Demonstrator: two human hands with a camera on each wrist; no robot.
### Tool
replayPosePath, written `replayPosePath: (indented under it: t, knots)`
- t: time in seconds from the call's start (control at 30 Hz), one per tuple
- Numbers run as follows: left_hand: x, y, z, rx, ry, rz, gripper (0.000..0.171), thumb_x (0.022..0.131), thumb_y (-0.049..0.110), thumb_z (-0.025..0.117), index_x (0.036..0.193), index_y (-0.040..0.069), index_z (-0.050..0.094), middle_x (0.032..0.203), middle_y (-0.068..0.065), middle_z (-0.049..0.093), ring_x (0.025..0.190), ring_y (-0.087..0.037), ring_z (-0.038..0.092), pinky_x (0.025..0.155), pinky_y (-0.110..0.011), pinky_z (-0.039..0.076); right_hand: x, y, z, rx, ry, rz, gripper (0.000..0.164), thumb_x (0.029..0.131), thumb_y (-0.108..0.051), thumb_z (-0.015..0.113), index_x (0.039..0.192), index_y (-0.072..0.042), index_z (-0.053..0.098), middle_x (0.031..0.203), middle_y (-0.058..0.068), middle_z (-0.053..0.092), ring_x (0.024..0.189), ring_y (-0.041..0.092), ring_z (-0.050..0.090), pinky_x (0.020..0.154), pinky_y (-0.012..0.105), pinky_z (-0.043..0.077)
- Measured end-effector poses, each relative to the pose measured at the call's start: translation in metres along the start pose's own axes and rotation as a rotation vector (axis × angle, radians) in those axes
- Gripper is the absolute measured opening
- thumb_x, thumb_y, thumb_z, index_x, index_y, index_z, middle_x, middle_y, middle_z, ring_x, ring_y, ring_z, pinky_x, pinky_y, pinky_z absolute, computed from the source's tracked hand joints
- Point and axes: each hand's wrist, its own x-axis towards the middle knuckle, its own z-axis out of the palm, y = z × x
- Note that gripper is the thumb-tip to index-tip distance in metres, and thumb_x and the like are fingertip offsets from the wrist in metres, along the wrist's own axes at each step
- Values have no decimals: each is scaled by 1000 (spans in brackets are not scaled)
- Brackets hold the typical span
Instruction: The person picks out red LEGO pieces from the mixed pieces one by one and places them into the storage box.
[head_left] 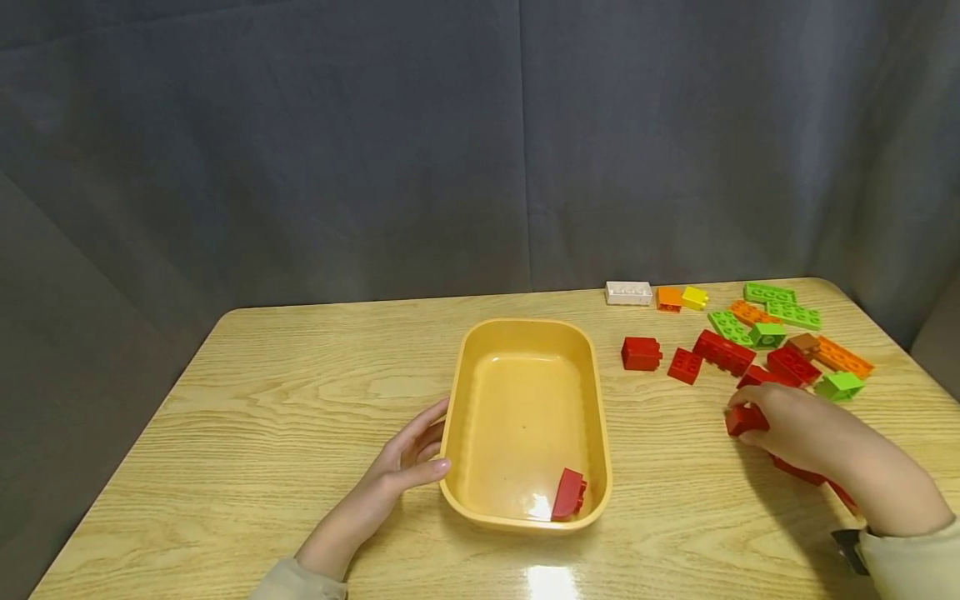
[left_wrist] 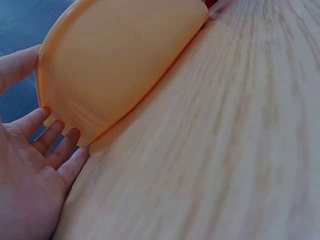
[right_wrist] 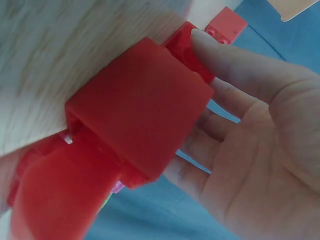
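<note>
wood-grain table (head_left: 300, 417) before a grey curtain (head_left: 300, 150). left hand (head_left: 401, 467), fingers relaxed, rests against the yellow tub (head_left: 457, 417). right hand (head_left: 802, 429) grasps a red brick (head_left: 744, 421); the right wrist view shows the brick's underside.
</note>
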Motion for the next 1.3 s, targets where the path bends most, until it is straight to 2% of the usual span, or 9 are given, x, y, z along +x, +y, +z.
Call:
replayPosePath:
  t: [0.23,0.53,0.67,0.8,1.07,1.3]
  knots:
    - [0,0,0,2,7,-3,74,95,17,56,158,7,18,157,-21,28,142,-40,29,113,-63,18,0,-2,3,5,8,-6,21,79,-10,81,84,-15,61,78,-3,54,72,20,49,66,37,44]
    - [0,0,0,6,-3,4,74,95,16,55,158,7,17,157,-21,27,142,-40,29,111,-64,21,1,-1,5,-12,24,-22,22,78,-8,81,83,-17,62,79,-5,55,71,17,48,63,34,41]
    - [0,0,0,5,-5,6,74,96,16,55,158,8,17,158,-21,27,142,-39,29,111,-64,22,1,-4,5,-12,49,-35,21,77,-8,82,85,-16,64,80,-6,58,72,17,50,65,37,45]
    - [0,1,-1,4,-7,5,74,96,16,55,158,8,17,158,-21,26,143,-40,28,111,-65,21,2,-9,3,0,111,-60,20,78,-10,83,90,-14,68,82,-5,63,73,18,54,68,42,50]
    - [0,1,-1,9,-7,2,73,96,15,55,158,8,17,158,-21,27,142,-40,28,111,-65,21,2,-22,0,-24,188,-91,25,79,-17,83,98,-10,69,91,0,68,80,23,63,74,50,53]
    - [0,1,0,1,-3,-2,74,95,15,55,158,7,17,158,-21,27,142,-39,29,111,-64,22,0,-33,-4,-57,248,-127,33,78,-12,84,107,-6,70,98,6,71,87,30,67,77,53,53]
